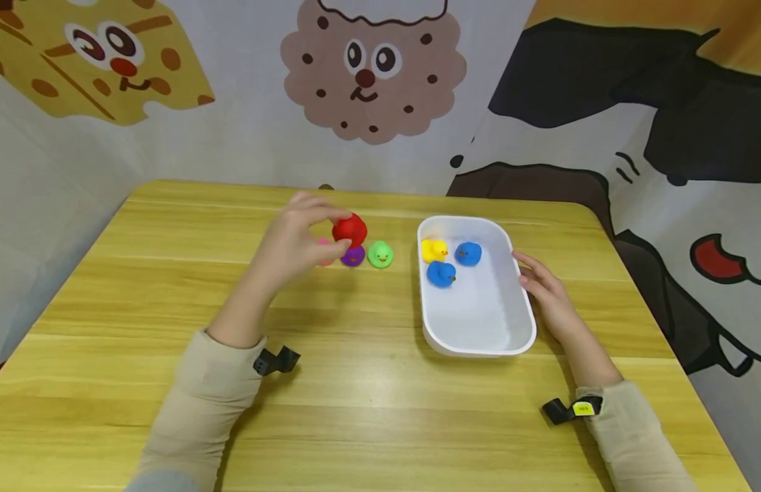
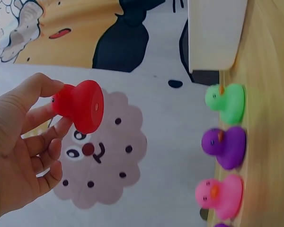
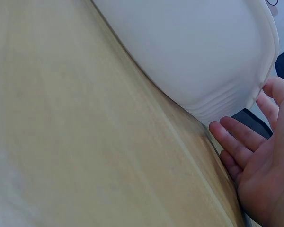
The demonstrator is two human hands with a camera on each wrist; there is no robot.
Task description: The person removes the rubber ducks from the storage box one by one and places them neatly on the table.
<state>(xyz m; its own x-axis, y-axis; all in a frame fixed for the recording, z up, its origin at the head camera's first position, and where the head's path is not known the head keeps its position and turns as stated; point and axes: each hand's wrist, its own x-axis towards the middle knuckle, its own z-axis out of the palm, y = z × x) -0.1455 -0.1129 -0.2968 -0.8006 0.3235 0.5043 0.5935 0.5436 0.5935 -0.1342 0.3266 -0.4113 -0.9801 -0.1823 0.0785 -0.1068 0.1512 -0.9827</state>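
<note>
Beige sleeves [image 1: 202, 389]: closest to the head cam, nearer than the tub, with a black wrist gadget [image 1: 277, 361] on each cuff.
White tub [image 1: 485, 311]: sitting on the wood-look worktop [image 1: 368, 417], my landmark for everything below.
Red duck [image 1: 350, 231]: up in the air left of the tub, roughly upright, flat base facing down.
Hands: left hand [image 1: 285, 249] pinches the red duck by its head; right hand [image 1: 555, 301] looks relaxed, fingertips touching the tub's right rim.
Duck row: left of the tub, green duck [image 1: 380, 255] closest to it, then purple duck [image 1: 353, 257], then pink duck [image 2: 221, 196], plus something purple [image 2: 222, 225] barely poking into the left wrist view.
Inside the tub: yellow duck [image 1: 434, 250] at the far left, one blue duck [image 1: 468, 253] just right of it, another blue duck [image 1: 441, 274] just nearer.
Wall art: cookie face [image 1: 374, 82] beyond the tub and leftward, cheese face [image 1: 104, 65] further left.
</note>
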